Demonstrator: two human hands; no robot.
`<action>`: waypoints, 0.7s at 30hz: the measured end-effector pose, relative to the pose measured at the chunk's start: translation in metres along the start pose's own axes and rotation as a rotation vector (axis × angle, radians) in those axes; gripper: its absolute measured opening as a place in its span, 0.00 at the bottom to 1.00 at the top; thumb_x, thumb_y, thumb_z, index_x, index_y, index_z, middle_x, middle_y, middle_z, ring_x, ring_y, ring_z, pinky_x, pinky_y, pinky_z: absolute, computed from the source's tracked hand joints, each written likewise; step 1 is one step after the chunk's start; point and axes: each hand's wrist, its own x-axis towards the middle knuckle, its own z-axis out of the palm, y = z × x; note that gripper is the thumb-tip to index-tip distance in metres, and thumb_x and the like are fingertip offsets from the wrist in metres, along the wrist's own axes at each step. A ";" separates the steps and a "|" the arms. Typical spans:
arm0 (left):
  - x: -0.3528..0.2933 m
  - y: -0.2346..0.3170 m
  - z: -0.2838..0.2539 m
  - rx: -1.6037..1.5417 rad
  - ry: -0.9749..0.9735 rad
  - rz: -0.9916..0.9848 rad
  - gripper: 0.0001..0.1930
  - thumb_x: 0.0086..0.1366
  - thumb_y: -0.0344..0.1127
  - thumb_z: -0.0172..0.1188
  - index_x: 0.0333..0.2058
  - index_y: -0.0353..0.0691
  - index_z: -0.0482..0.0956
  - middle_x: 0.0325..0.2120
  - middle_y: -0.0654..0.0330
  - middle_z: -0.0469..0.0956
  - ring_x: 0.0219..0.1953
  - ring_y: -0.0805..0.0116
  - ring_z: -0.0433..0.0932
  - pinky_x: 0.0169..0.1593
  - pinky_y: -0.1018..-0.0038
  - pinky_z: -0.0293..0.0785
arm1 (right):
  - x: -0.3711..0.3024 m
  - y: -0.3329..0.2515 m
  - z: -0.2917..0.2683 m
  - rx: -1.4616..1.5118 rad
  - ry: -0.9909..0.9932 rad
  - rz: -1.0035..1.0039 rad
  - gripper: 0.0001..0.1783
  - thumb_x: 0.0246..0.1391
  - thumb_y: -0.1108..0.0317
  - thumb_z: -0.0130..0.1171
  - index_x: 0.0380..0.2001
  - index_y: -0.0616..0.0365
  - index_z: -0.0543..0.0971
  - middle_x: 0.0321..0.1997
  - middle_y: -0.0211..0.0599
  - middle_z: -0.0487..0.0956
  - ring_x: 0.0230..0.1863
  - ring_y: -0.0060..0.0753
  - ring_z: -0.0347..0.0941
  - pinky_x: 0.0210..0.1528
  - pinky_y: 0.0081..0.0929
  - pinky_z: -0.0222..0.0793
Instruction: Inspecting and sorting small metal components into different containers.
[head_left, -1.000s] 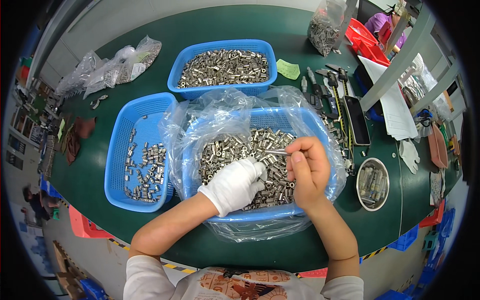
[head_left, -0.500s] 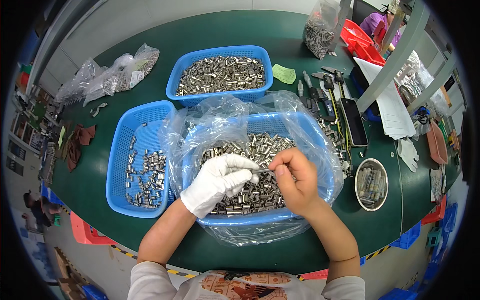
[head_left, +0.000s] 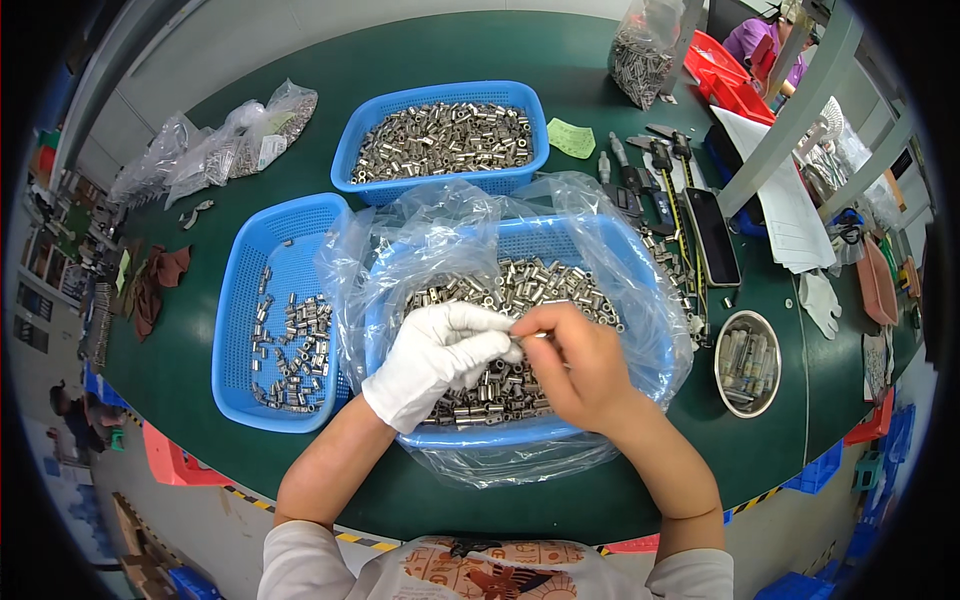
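My left hand (head_left: 440, 350), in a white glove, is closed in a pinch above the lined blue basket (head_left: 510, 437). My bare right hand (head_left: 580, 365) meets it, thumb and forefinger pinched on a thin grey metal pin (head_left: 521, 337). Fingers cover most of the pin, and whatever the gloved fingertips hold is hidden. Below both hands lie many short metal sleeves (head_left: 545, 285) inside the basket, whose clear plastic liner (head_left: 440, 225) spills over the rim.
A blue basket (head_left: 225, 330) with fewer sleeves stands at left, a fuller blue basket (head_left: 400, 190) behind. On the right are a bowl of tubes (head_left: 747, 365), a phone (head_left: 713, 235), calipers (head_left: 662, 190) and a white glove (head_left: 820, 305). Bagged metal parts (head_left: 640, 60) stand at the back.
My right hand has moved left against the gloved fingertips. Less of the thin pin shows between the hands. The gloved hand has hardly moved.
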 end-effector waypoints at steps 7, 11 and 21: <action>0.014 -0.018 -0.005 0.209 0.007 -0.007 0.05 0.54 0.30 0.55 0.30 0.37 0.71 0.25 0.62 0.72 0.19 0.79 0.65 0.21 0.84 0.62 | -0.002 0.007 -0.008 0.354 0.262 0.212 0.04 0.51 0.75 0.43 0.29 0.63 0.69 0.14 0.22 0.63 0.15 0.09 0.54 0.16 0.12 0.48; 0.015 -0.023 0.008 1.116 -0.033 0.374 0.08 0.48 0.28 0.57 0.30 0.40 0.71 0.19 0.61 0.66 0.21 0.68 0.66 0.27 0.74 0.65 | -0.002 0.003 -0.008 0.261 0.200 0.167 0.04 0.50 0.75 0.45 0.28 0.64 0.69 0.14 0.27 0.66 0.14 0.12 0.58 0.16 0.14 0.52; 0.007 -0.022 0.013 1.540 -0.072 0.347 0.06 0.49 0.31 0.54 0.26 0.38 0.68 0.24 0.54 0.68 0.27 0.56 0.71 0.32 0.66 0.68 | -0.001 0.005 -0.007 0.166 0.181 0.164 0.04 0.48 0.74 0.46 0.27 0.61 0.70 0.13 0.30 0.68 0.12 0.18 0.61 0.16 0.17 0.54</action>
